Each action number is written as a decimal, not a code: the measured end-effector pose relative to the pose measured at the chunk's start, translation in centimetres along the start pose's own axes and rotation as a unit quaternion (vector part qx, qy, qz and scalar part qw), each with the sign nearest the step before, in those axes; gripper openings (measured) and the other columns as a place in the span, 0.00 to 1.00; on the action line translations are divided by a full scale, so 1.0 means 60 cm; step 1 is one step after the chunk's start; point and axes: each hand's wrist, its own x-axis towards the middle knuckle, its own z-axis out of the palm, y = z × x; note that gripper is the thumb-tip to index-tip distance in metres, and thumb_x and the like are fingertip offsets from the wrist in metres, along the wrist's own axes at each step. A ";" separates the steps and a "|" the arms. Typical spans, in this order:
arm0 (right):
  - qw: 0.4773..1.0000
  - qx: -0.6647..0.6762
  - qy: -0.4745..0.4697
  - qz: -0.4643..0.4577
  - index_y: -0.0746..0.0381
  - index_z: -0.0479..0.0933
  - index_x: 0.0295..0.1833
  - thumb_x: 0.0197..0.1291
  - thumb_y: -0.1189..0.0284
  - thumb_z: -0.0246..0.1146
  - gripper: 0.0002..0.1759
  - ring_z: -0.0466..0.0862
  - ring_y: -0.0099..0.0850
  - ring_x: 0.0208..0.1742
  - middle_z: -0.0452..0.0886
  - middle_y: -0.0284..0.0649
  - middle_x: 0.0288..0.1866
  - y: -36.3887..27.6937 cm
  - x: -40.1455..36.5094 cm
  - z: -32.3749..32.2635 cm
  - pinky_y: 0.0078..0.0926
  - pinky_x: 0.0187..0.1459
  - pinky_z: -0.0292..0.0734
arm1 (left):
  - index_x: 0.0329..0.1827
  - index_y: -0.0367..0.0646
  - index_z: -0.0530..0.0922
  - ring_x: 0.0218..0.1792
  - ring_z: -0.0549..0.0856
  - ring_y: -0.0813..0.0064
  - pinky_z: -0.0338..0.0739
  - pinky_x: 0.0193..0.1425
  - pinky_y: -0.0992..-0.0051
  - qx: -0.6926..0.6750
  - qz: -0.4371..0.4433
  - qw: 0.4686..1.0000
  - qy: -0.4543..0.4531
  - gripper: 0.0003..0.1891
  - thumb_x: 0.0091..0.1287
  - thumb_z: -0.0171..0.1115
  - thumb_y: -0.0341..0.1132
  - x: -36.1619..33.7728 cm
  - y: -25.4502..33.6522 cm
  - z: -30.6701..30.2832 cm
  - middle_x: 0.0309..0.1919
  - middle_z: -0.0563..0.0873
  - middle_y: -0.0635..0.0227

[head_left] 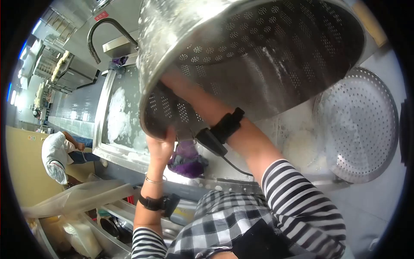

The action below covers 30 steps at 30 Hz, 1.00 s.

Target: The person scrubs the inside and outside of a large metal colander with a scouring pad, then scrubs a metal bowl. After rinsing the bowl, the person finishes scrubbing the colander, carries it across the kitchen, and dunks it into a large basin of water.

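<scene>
1. Perforated metal drum lies tilted in front of me, between the foamy sink on the left and the round perforated disc on the right; its wide mouth faces back toward my camera.
2. My left hand comes up from below, forearm nearly upright; the thumb lies against the drum's lower left rim and the hand closes on that edge, with the other fingers hidden by metal.
3. My right hand reaches through the mouth into the drum, the forearm slanting from lower right to upper left; its fingers are lost in shadow, so I cannot tell whether they are spread, pressed together or pinching.
4. The drum's wall is curved and dull grey, pierced with small holes in round clusters; whitish, wet-looking streaks mark it inside and out.
5. A crumpled purple cloth sits just right of my left hand; the flat disc is shiny, with evenly spaced holes; white foam floats in the sink's greyish water, and a curved tap arches beyond.
6. Black-and-white striped sleeves cover my upper forearms; a person in a white top bends at far left.
</scene>
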 end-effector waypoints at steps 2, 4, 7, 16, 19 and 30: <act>0.992 -0.088 0.019 -0.086 0.62 0.65 0.63 0.59 0.72 0.47 0.24 0.69 0.37 0.60 0.70 0.53 0.56 0.018 0.003 0.005 0.30 0.63 0.61 | 0.37 0.35 0.77 0.30 0.77 0.80 0.72 0.33 0.78 -0.031 -0.006 0.999 0.004 0.06 0.57 0.57 0.23 -0.003 -0.003 -0.003 0.30 0.80 0.69; 0.787 -0.518 0.031 -0.334 0.62 0.69 0.59 0.58 0.71 0.50 0.22 0.70 0.37 0.60 0.71 0.51 0.56 0.153 -0.071 -0.048 0.30 0.63 0.61 | 0.42 0.31 0.75 0.35 0.80 0.73 0.74 0.42 0.75 0.030 -0.008 0.997 -0.068 0.12 0.56 0.61 0.27 -0.004 -0.003 -0.021 0.35 0.82 0.62; 0.859 -0.507 0.009 0.067 0.58 0.69 0.59 0.53 0.73 0.50 0.24 0.66 0.42 0.61 0.69 0.45 0.57 0.232 -0.230 -0.304 0.36 0.57 0.63 | 0.41 0.32 0.76 0.34 0.79 0.72 0.74 0.40 0.74 0.015 -0.037 0.999 -0.030 0.11 0.58 0.60 0.29 -0.007 -0.006 -0.024 0.34 0.82 0.63; 0.763 -0.611 0.136 -0.161 0.59 0.75 0.50 0.46 0.72 0.56 0.21 0.70 0.44 0.57 0.73 0.47 0.53 0.281 -0.276 -0.152 0.44 0.55 0.66 | 0.43 0.30 0.73 0.36 0.77 0.65 0.71 0.43 0.68 0.048 0.020 0.998 0.036 0.13 0.62 0.55 0.33 -0.036 -0.042 0.081 0.35 0.79 0.57; 0.790 -0.589 0.161 -0.043 0.60 0.72 0.52 0.55 0.69 0.52 0.18 0.71 0.42 0.55 0.74 0.46 0.50 0.264 -0.318 -0.178 0.42 0.55 0.65 | 0.42 0.31 0.74 0.34 0.77 0.74 0.72 0.38 0.73 -0.043 -0.091 0.995 0.009 0.12 0.64 0.55 0.34 -0.027 -0.021 0.065 0.33 0.80 0.61; 0.575 -0.806 0.014 0.137 0.53 0.75 0.52 0.46 0.73 0.58 0.22 0.66 0.46 0.58 0.66 0.37 0.61 0.037 -0.571 -0.442 0.44 0.54 0.67 | 0.41 0.39 0.71 0.29 0.77 0.72 0.72 0.30 0.75 0.082 0.098 0.984 0.125 0.18 0.54 0.69 0.35 0.022 0.082 0.024 0.30 0.74 0.65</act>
